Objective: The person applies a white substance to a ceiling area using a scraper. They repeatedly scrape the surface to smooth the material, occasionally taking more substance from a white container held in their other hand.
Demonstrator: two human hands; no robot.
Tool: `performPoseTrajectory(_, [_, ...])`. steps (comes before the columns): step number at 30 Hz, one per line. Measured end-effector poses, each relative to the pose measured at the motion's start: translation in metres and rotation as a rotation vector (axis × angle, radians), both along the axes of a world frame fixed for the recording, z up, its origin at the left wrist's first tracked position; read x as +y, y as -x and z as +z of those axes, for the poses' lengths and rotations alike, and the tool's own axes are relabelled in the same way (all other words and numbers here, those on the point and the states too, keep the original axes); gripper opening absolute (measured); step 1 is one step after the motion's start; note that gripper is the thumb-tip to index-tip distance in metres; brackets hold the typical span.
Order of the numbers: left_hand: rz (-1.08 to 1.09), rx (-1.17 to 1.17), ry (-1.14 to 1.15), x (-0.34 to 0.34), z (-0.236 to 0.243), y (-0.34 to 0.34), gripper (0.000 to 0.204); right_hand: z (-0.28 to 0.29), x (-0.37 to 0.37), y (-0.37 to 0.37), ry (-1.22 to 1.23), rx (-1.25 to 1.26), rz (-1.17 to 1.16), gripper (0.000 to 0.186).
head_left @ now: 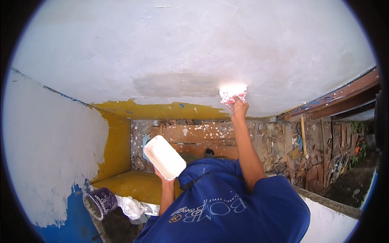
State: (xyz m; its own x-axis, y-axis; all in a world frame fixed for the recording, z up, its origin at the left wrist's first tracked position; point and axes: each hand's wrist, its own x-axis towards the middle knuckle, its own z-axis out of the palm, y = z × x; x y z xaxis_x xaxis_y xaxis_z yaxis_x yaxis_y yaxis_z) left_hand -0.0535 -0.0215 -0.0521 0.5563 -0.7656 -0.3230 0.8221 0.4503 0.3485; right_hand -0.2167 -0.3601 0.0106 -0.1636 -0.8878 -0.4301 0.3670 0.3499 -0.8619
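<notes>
Spreader (233, 96) is up at the pale wall (275, 52), clamped in the right hand (239, 108), just above a yellow band (170, 110) along the wall's lower edge. Open wall stretches above it and rightward to a brown beam (336, 95); a darker grey patch (174, 84) lies to its left. The spreader looks red and smeared white, its upper edge lost in glare, so I cannot tell whether it touches. Lower left, well apart, the left hand (163, 175) clasps a tilted white tray (164, 157) near its lower end.

Right arm (248, 152) outstretched with right hand (238, 107) pinched, left hand (161, 176) lower, mostly hidden
</notes>
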Motion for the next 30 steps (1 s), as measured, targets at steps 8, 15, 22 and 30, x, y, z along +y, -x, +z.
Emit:
performPoseTrajectory(8, [0.039,0.022,-0.066,0.012,-0.006,-0.003,0.063,0.059,0.025,0.001,0.319,-0.037,0.174,0.019])
performPoseTrajectory(15, [0.038,0.067,-0.049,0.015,-0.017,-0.002,0.065,-0.016,0.001,-0.008,-0.196,-0.182,0.107,0.018])
performPoseTrajectory(22, [0.048,0.033,-0.066,0.023,-0.024,0.002,0.066,0.068,-0.014,0.004,0.141,-0.263,0.236,0.017])
performPoseTrajectory(30, [-0.016,0.092,-0.034,0.02,-0.015,0.004,0.064,-0.053,0.02,0.027,-0.096,-0.196,0.041,0.017])
